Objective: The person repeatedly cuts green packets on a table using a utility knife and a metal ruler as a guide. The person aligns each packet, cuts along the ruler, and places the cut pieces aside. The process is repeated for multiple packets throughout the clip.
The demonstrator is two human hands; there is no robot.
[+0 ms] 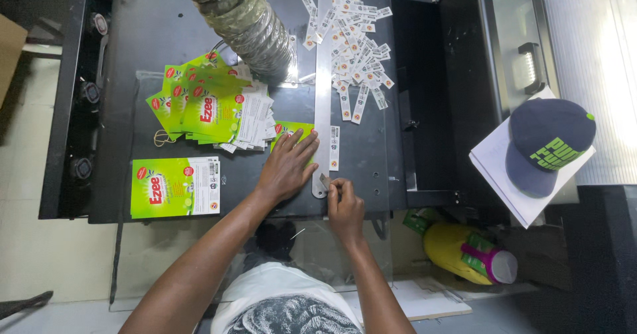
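My left hand [286,166] lies flat, fingers spread, pressing a green printed label [292,131] against a long metal ruler [323,75] on the dark work table [172,22]. My right hand [344,204] is pinched at the ruler's near end, gripping a small cutting tool that is mostly hidden by the fingers. A narrow white strip [334,147] lies just right of the ruler. Farther back, several cut white strips [355,48] lie in a heap.
A fanned stack of green labels [209,105] and a single green label [174,186] lie to the left, by a rubber band [160,137]. A foil duct hose [242,18] hangs above. At right, a cap [547,145] rests on white paper [494,165]; a yellow bottle [464,252] lies below.
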